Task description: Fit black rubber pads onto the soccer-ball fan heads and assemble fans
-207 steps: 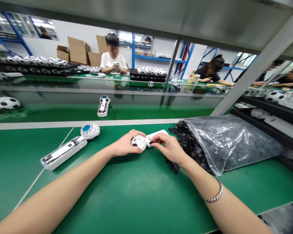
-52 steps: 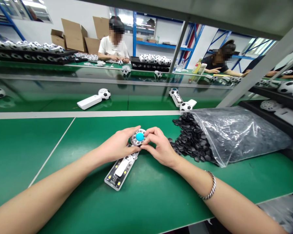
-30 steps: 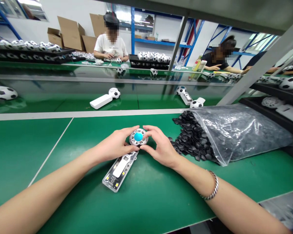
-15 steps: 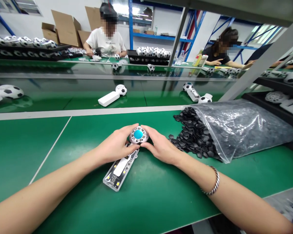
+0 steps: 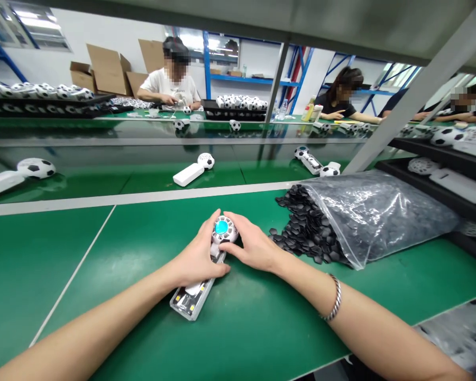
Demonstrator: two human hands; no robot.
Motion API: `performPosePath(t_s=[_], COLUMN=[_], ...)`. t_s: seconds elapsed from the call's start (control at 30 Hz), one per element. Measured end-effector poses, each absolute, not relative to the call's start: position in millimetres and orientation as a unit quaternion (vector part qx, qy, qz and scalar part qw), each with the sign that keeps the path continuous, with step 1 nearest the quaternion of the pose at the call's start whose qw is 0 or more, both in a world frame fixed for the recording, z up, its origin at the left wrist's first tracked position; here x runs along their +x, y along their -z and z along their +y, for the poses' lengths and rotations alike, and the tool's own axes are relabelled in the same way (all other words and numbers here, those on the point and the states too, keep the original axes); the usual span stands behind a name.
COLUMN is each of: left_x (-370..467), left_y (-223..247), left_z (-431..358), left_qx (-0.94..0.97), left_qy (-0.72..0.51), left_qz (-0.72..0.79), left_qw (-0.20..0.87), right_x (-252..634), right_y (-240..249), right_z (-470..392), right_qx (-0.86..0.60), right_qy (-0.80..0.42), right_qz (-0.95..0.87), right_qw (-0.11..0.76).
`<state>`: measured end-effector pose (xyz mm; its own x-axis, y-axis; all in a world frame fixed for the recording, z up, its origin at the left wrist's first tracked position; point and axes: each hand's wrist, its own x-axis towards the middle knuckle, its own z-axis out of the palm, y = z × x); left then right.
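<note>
A football-patterned device lies tilted on the green table, its round head (image 5: pixel 224 228) showing a blue disc and its clear handle (image 5: pixel 190 301) showing a circuit board with yellow squares. My left hand (image 5: pixel 200 256) is wrapped round the neck and left side of the device, thumb across the handle. On the right side of the head, my right hand (image 5: pixel 256 244) grips with fingers at the top and thumb at a black patch low on the ball. Black pieces (image 5: pixel 309 227) spill from a clear plastic bag (image 5: pixel 388 217) to the right of my right hand.
Beyond the white strip, a conveyor (image 5: pixel 143 174) carries several football-headed devices. Black trays (image 5: pixel 464 185) stand at the right, beside a slanted grey post (image 5: pixel 400 95). Across the line, people sit working near more trays.
My left thumb has moved down from the head onto the handle. My right thumb has shifted onto the ball's lower front. The view has tilted up, and the conveyor devices appear shifted.
</note>
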<state>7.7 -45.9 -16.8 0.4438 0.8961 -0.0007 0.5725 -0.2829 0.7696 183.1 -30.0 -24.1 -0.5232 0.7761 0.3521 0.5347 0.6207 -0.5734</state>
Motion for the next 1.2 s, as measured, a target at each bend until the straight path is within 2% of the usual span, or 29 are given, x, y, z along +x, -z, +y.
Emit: performPosePath(t_s=[0.2,0.57,0.67,0.8,0.9,1.07,1.2], left_x=[12,13,4,-12,-18,-14,-13], left_y=[17,18,13,1,-6,-10,-7], left_z=[-49,-47,-38,-26,-23,-24,-23], left_qx=[0.753,0.788,0.823,0.829,0.833,0.866,0.875], left_qy=[-0.248,-0.251,-0.200,-0.147,-0.130,-0.113,-0.122], left_qz=[0.493,0.474,0.448,0.480,0.487,0.451,0.433], left_qw=[0.358,0.301,0.287,0.247,0.227,0.183,0.180], right_x=[181,182,202,243,259,258,262], right_y=[22,21,14,3,3,5,-1], right_z=[-31,-26,-19,-11,-7,-5,-9], right_qx=[-0.390,-0.400,-0.423,-0.595,-0.651,-0.637,-0.631], right_qy=[-0.211,-0.311,-0.317,-0.149,-0.126,-0.185,-0.174], right_qz=[-0.844,-0.783,-0.789,-0.769,-0.744,-0.745,-0.752], right_qw=[0.302,0.362,0.313,0.179,0.083,0.077,0.075])
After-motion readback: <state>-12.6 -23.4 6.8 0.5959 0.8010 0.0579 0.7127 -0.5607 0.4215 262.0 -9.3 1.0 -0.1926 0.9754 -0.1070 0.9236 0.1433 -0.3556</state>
